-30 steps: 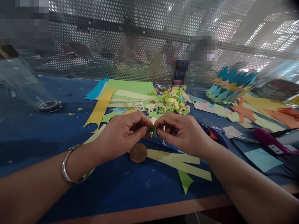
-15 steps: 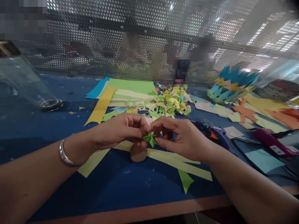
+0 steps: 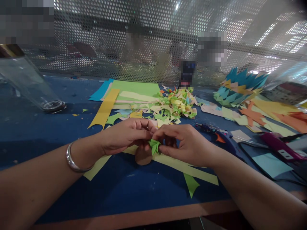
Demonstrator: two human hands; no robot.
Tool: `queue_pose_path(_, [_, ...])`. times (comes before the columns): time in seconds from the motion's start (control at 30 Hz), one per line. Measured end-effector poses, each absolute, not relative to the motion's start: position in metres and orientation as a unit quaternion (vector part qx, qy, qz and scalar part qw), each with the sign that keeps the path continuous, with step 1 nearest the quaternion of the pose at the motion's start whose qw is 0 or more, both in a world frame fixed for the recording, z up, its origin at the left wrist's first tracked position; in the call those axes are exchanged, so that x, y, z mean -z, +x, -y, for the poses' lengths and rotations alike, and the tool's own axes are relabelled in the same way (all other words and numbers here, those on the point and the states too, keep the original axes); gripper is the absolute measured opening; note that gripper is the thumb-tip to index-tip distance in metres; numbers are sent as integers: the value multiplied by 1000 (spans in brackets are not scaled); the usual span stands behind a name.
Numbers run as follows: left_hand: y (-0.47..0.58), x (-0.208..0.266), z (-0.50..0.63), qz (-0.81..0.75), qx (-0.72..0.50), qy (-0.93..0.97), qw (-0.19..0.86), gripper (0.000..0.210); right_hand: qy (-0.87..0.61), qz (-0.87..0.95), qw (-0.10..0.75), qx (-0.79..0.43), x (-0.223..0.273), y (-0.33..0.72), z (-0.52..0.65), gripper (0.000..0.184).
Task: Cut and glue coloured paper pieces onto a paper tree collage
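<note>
Green folded-paper piece (image 3: 154, 147) between two pinches

From afar, I'm gripping it with left hand (image 3: 129, 135) and right hand (image 3: 187, 145) from opposite sides, probably for keeping its small folds together. It's showing just beside a round brown disc (image 3: 143, 158); dark-blue tabletop (image 3: 115, 195) is leaving wrist room before the pinkish-brown front edge (image 3: 134, 215).

A small green paper piece (image 3: 154, 146) is folded into a compact shape with several pointed, petal-like flaps and creases between them. Its flaps spread outward, some tips angled downward and toward the right. It is held off the table, pinched between the fingertips of the left hand (image 3: 146, 137) and the right hand (image 3: 161, 140), which partly cover its upper part and sides. In view, it overlaps the upper right edge of a round brown disc (image 3: 143, 157); whether the two touch is unclear.
</note>
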State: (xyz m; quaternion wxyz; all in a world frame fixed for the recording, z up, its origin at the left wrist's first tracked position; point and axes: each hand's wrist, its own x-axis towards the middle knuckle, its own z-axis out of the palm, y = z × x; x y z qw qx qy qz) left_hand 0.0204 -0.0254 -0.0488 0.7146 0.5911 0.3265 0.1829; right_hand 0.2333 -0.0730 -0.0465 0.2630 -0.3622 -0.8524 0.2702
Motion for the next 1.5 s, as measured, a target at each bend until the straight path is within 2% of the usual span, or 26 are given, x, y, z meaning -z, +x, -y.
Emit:
queue_pose_path(0.1, [23, 50, 28, -361, -243, 615, 657, 10, -363, 851, 286, -250, 48, 234, 72, 13])
queue_pose_path(0.3, [20, 47, 37, -355, -371, 722, 464, 6, -399, 834, 329, -191, 47, 238, 70, 7])
queue_pose_path(0.47, [16, 47, 47, -301, -386, 819, 301, 6, -419, 830, 331, -162, 45, 239, 69, 10])
queue_pose_path(0.57, [17, 46, 49, -288, -374, 846, 250, 7, -419, 829, 337, -152, 44, 239, 68, 10])
queue_pose_path(1.23, [19, 42, 48, -320, -340, 861, 201, 9, -420, 834, 330, -134, 44, 240, 67, 9])
queue_pose_path(1.5, [19, 46, 46, -339, -302, 848, 275, 8, -413, 840, 329, -126, 47, 241, 66, 6])
